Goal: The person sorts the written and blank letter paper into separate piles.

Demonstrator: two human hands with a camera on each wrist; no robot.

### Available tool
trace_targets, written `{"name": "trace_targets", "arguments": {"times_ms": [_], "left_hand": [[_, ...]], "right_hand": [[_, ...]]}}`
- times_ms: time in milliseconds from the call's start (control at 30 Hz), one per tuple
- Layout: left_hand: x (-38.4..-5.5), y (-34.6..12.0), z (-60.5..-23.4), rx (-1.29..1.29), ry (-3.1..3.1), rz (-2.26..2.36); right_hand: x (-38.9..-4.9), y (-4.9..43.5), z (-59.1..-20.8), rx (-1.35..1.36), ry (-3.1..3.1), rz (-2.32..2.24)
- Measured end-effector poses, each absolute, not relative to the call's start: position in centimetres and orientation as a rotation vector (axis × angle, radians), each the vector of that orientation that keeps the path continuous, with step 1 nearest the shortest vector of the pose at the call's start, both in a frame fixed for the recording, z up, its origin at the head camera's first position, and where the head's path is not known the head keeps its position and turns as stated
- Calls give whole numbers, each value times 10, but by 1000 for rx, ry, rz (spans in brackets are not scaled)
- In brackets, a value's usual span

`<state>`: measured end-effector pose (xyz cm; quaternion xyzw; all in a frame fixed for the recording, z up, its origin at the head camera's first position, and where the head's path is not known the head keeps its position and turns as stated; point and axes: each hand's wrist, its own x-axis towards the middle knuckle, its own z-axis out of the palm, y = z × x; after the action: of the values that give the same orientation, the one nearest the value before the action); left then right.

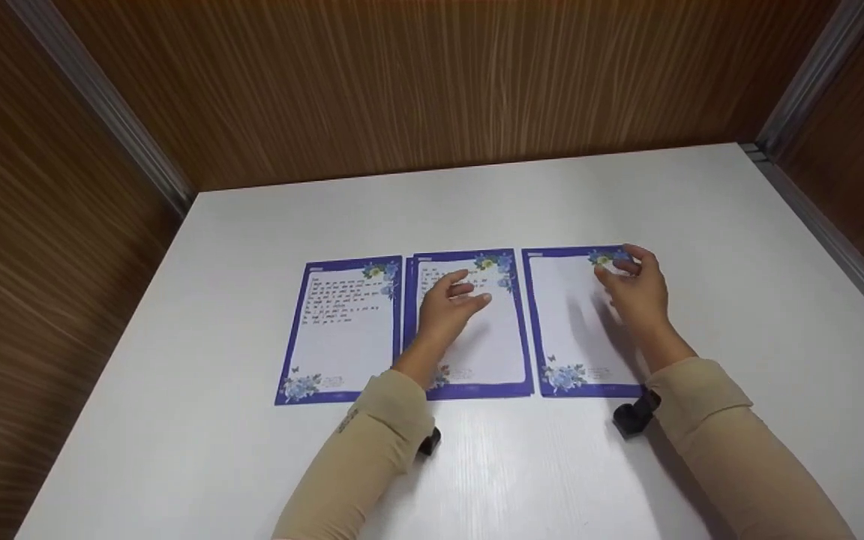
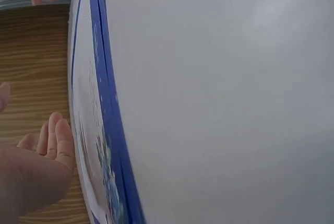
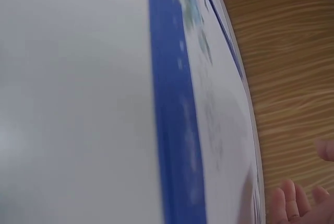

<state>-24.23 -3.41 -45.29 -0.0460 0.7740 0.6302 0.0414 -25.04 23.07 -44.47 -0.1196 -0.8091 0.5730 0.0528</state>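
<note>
Three purple-bordered sheets of flowered stationery lie side by side on the white table. My left hand (image 1: 447, 311) is over the middle sheet (image 1: 492, 352), thumb and fingers spread apart with nothing between them. That sheet carries a few handwritten lines at its top, partly hidden by the hand, and another purple edge shows beneath it. By the upper right corner of the right sheet (image 1: 559, 315), my right hand (image 1: 640, 289) hovers with loosely bent, empty fingers. No handwritten lines show on this sheet. In the left wrist view the left fingers (image 2: 63, 138) are extended above the paper.
The left sheet (image 1: 342, 349) bears several handwritten lines. Black wrist devices (image 1: 633, 418) sit under both tan sleeves (image 1: 709, 405). Wood-grain panels (image 1: 432, 90) wall in the white table (image 1: 312, 217) at the back and sides, with metal posts (image 1: 102, 97) at the corners.
</note>
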Motion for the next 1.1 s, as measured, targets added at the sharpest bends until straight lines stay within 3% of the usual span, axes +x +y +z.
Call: {"name": "trace_targets", "arguments": {"times_ms": [1100], "left_hand": [[-242, -139, -452, -414, 2470, 1971]], "right_hand": [[-263, 120, -452, -162, -2519, 1887]]}}
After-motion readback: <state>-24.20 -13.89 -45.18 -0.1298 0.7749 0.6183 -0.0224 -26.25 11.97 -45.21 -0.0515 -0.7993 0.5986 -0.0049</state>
